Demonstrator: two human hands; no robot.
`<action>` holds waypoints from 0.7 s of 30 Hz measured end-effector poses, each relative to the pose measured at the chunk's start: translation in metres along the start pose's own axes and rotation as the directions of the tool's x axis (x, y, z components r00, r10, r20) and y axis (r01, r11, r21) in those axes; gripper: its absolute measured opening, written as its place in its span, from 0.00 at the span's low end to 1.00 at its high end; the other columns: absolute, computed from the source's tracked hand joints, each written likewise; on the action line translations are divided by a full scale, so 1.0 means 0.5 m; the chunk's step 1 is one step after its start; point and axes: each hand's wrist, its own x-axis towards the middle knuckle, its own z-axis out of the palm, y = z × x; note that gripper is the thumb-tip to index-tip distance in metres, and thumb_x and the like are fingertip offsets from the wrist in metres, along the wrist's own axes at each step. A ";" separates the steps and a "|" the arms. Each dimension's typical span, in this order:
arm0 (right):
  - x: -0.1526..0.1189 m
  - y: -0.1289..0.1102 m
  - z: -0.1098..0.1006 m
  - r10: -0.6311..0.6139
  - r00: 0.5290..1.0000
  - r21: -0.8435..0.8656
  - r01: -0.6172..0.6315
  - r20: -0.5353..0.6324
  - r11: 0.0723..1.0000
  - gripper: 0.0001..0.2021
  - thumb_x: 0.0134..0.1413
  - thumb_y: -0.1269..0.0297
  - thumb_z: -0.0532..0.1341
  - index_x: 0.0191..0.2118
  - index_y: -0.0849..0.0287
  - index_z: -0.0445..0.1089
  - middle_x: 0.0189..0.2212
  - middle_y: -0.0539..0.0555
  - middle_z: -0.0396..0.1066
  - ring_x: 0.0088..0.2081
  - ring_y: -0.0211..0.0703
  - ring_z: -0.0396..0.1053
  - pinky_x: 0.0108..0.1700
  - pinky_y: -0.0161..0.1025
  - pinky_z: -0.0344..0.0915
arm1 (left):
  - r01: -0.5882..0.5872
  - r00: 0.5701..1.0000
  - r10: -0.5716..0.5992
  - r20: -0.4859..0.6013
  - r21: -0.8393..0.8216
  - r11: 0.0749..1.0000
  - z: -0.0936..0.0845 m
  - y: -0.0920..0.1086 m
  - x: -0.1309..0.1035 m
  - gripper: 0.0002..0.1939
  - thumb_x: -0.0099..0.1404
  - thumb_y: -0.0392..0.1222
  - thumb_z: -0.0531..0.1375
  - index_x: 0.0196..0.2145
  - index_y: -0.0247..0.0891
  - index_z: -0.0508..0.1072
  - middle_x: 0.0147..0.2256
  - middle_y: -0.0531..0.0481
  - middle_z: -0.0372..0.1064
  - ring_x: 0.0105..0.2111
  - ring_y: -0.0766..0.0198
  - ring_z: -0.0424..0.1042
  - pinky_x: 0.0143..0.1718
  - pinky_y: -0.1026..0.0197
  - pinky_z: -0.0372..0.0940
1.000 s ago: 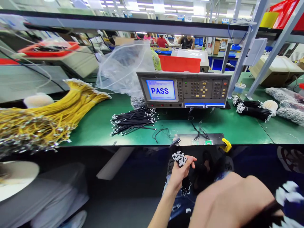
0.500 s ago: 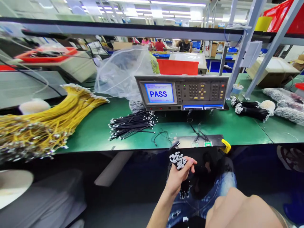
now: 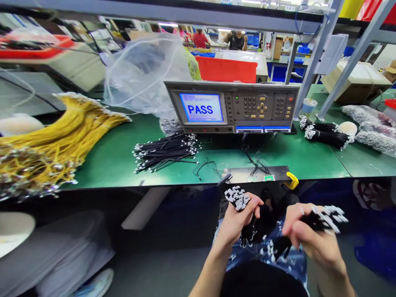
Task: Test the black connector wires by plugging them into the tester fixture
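Note:
My left hand is closed around a bundle of black cables, whose white connectors stick out above the fist, with more ends hanging below. To its right, my right hand grips another bundle of black cables with white connectors; motion blurs it a little. Both hands are over my lap, in front of the green table. On the table's front edge lies a dark fixture plate with small green boards and thin wires. Behind it stands a tester with "PASS" on its screen.
A pile of black cables lies left of the fixture, and a large yellow cable bundle lies farther left. More black cable bundles rest at the right. A yellow clamp handle juts from the table edge. A metal shelf rail crosses above.
My right hand has come from low near the camera to the right of my left hand, and its cable bundle now shows. The view has tilted down slightly.

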 end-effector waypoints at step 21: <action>0.082 0.163 0.041 0.079 0.904 0.285 0.049 -0.421 0.957 0.12 0.58 0.55 0.70 0.35 0.55 0.69 0.33 0.49 0.76 0.15 0.24 0.45 0.16 0.29 0.46 | 0.134 0.969 -0.153 0.195 0.109 0.985 -0.042 -0.060 0.012 0.32 0.57 0.65 0.68 0.46 0.34 0.77 0.19 0.60 0.60 0.15 0.74 0.51 0.17 0.67 0.44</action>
